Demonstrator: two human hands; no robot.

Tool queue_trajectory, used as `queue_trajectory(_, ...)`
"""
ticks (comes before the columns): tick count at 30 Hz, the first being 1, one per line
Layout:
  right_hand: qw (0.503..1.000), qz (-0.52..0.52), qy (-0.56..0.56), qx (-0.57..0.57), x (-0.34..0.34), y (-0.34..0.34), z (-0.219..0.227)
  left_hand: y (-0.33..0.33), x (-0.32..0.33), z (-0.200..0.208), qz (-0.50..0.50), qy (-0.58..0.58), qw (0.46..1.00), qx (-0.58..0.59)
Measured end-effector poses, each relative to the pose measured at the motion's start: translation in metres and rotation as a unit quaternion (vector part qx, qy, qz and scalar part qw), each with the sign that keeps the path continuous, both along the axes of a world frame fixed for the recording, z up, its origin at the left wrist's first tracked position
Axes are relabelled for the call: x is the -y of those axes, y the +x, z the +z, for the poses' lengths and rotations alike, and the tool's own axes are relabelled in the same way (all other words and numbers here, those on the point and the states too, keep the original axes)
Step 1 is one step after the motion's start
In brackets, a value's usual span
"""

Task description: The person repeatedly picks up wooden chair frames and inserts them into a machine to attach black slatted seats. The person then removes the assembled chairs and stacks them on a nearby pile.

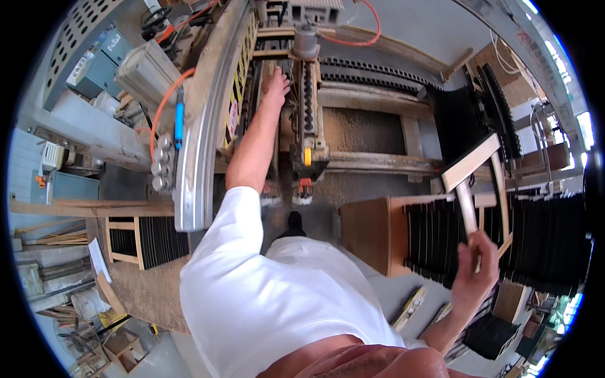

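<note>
Head view: dusty, long-railed metal machine (375, 98). Right hand (477, 259): grip closed around pale, rectangular wooden frame (474, 164), right of machine. Left hand (275, 86): at machine's left part, grip loosely curled; whether holding anything, cannot tell.

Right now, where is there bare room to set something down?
The brown board looks bare between the black slatted stack and the white shirt. Crowded: at right, the wooden frame in the right hand overlaps the long dark stack in view; ahead, machine parts flank the left hand.
</note>
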State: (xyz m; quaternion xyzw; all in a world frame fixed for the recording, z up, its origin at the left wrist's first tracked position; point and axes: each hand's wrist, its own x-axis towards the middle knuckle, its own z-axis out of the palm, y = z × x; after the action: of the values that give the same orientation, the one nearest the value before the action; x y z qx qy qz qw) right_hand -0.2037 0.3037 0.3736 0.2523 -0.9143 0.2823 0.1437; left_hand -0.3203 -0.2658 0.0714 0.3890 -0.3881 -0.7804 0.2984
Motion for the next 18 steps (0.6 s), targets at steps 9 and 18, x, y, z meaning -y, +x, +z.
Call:
queue_trajectory(9,0.980,0.194,0.012,0.036,0.136,-0.012,-0.043,-0.088,0.087,-0.024,0.085,0.069,0.993,-0.041)
queue_trajectory(18,0.954,0.295,0.019,0.055,0.233,-0.081,-0.096,-0.038,0.021,-0.018,0.162,0.106,0.977,-0.094)
